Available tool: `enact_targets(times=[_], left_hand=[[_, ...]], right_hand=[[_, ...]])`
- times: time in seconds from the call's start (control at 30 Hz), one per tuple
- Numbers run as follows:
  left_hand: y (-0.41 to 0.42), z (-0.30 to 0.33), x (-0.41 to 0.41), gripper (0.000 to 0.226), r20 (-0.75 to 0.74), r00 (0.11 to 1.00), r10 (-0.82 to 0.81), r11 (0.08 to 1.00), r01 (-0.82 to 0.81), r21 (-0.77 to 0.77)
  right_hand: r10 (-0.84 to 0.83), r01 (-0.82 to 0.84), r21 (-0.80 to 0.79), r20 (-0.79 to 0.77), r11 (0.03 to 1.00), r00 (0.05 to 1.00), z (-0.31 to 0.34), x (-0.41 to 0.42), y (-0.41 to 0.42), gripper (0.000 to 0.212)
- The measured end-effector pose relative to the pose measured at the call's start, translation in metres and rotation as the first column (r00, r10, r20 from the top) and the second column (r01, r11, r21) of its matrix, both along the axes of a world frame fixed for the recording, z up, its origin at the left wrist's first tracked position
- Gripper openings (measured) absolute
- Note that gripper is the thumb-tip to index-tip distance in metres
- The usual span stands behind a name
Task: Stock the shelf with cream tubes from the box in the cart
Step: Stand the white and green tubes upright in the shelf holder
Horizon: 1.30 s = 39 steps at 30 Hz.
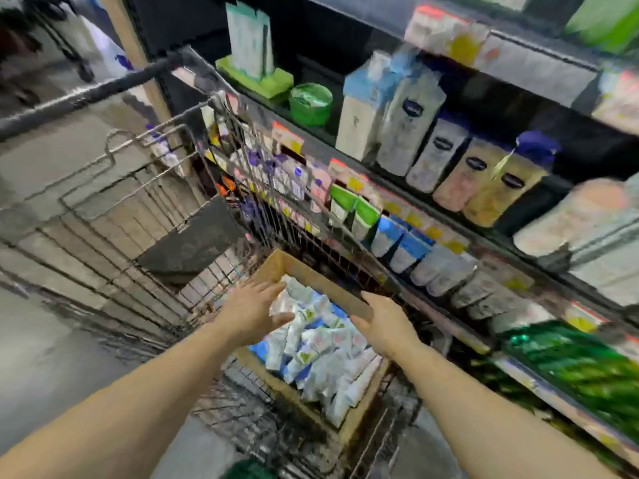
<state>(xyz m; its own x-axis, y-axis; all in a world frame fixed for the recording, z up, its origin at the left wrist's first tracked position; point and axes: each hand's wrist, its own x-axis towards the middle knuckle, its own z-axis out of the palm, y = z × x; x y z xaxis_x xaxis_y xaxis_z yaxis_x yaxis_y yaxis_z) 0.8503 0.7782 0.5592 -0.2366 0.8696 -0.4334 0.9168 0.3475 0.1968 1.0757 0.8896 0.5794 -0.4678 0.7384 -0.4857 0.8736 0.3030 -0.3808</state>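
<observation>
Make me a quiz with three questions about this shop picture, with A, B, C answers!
1. Where is the cardboard box?
A. On the floor
B. In the cart
C. On the top shelf

2. What colour is the round tub on the shelf?
A. Green
B. Red
C. Black

3. What are the hands doing?
A. Both hold tubes
B. Both reach open over the box
C. Both push the cart handle

Answers:
1 B: wire cart sides surround the box.
2 A: the tub is bright green.
3 B: the left hand and right hand have straight fingers above the tubes, gripping nothing.
</observation>
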Motion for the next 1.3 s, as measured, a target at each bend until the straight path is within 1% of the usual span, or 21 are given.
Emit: enact_targets(times=[0.07,0.17,0.27,0.33,0.4,0.5,0.53,0.6,0.63,0.7,0.87,0.93,0.97,1.0,1.03,1.07,1.1,1.13,1.17,1.23,1.3], left_hand=[[0.007,-0.022,0.002,0.075,0.033,0.997,-0.069,0.997,0.071,-0.043],[0.013,-0.059,0.01,0.074,0.132,0.989,-0.062,0.994,0.073,-0.077],[0.02,-0.094,0.019,0.071,0.183,0.981,-0.064,0.991,0.085,-0.107],[0.025,-0.119,0.027,0.066,0.222,0.975,-0.022,0.986,0.058,-0.157],[0.032,-0.146,0.035,0.056,0.274,0.961,0.021,0.984,0.028,-0.176],[0.04,-0.18,0.051,0.045,0.314,0.948,0.057,0.991,-0.017,-0.13],[0.043,-0.189,0.056,0.045,0.307,0.949,0.066,0.994,-0.036,-0.105],[0.049,-0.201,0.065,0.044,0.228,0.971,0.068,0.996,-0.054,-0.068],[0.051,-0.206,0.067,0.039,0.187,0.981,0.059,0.997,-0.05,-0.05],[0.052,-0.21,0.07,0.025,0.176,0.983,0.059,0.998,-0.058,-0.01],[0.041,-0.21,0.063,0.016,0.329,0.934,0.14,0.989,-0.146,-0.007],[0.04,-0.201,0.056,0.011,0.411,0.889,0.199,0.979,-0.2,-0.041],[0.041,-0.194,0.052,0.009,0.467,0.85,0.244,0.968,-0.239,-0.072],[0.044,-0.186,0.049,0.01,0.546,0.78,0.304,0.95,-0.294,-0.11],[0.048,-0.175,0.046,0.014,0.633,0.682,0.367,0.924,-0.348,-0.16],[0.053,-0.163,0.044,0.016,0.712,0.575,0.402,0.902,-0.382,-0.201],[0.057,-0.152,0.044,0.019,0.768,0.491,0.412,0.89,-0.396,-0.225],[0.062,-0.142,0.045,0.021,0.806,0.432,0.404,0.888,-0.395,-0.233],[0.066,-0.135,0.047,0.022,0.833,0.397,0.386,0.894,-0.384,-0.231],[0.072,-0.125,0.053,0.024,0.864,0.356,0.355,0.904,-0.366,-0.221],[0.072,-0.126,0.056,0.026,0.882,0.299,0.363,0.892,-0.386,-0.236]], right_hand=[[-0.095,0.096,-0.021,0.023,0.995,0.995,-0.02,0.013,-0.004,0.046],[-0.207,0.211,-0.079,0.062,0.974,0.976,-0.062,0.033,-0.002,0.049],[-0.266,0.268,-0.102,0.028,0.958,0.964,-0.087,0.033,-0.004,0.039],[-0.275,0.275,-0.106,0.017,0.955,0.961,-0.099,0.028,-0.007,0.035],[-0.261,0.261,-0.125,0.014,0.957,0.965,-0.122,0.025,-0.011,0.043],[-0.24,0.237,-0.189,0.008,0.953,0.971,-0.154,0.024,-0.017,0.055],[-0.231,0.228,-0.191,0.007,0.955,0.973,-0.162,0.024,-0.018,0.057],[-0.216,0.213,-0.191,0.006,0.958,0.976,-0.176,0.025,-0.019,0.058],[-0.222,0.219,-0.196,0.006,0.956,0.975,-0.181,0.025,-0.019,0.058],[-0.23,0.226,-0.196,0.002,0.954,0.973,-0.187,0.027,-0.02,0.057],[-0.23,0.227,-0.204,0.006,0.952,0.973,-0.189,0.031,-0.024,0.054],[-0.224,0.221,-0.223,0.009,0.949,0.974,-0.183,0.029,-0.024,0.054],[-0.228,0.221,-0.245,0.001,0.944,0.974,-0.18,0.027,-0.025,0.054],[-0.23,0.218,-0.272,-0.009,0.937,0.973,-0.176,0.025,-0.026,0.056],[-0.23,0.214,-0.308,-0.018,0.927,0.973,-0.173,0.021,-0.027,0.06],[-0.239,0.213,-0.36,-0.029,0.908,0.971,-0.171,0.017,-0.028,0.063],[-0.267,0.224,-0.423,-0.045,0.878,0.963,-0.168,0.012,-0.029,0.064],[-0.312,0.248,-0.477,-0.059,0.843,0.948,-0.168,0.008,-0.031,0.059],[-0.354,0.269,-0.513,-0.072,0.815,0.933,-0.168,0.005,-0.032,0.049],[-0.401,0.29,-0.547,-0.092,0.785,0.911,-0.164,0.002,-0.032,0.027],[-0.431,0.289,-0.561,-0.136,0.776,0.892,-0.164,0.005,-0.029,0.021]])
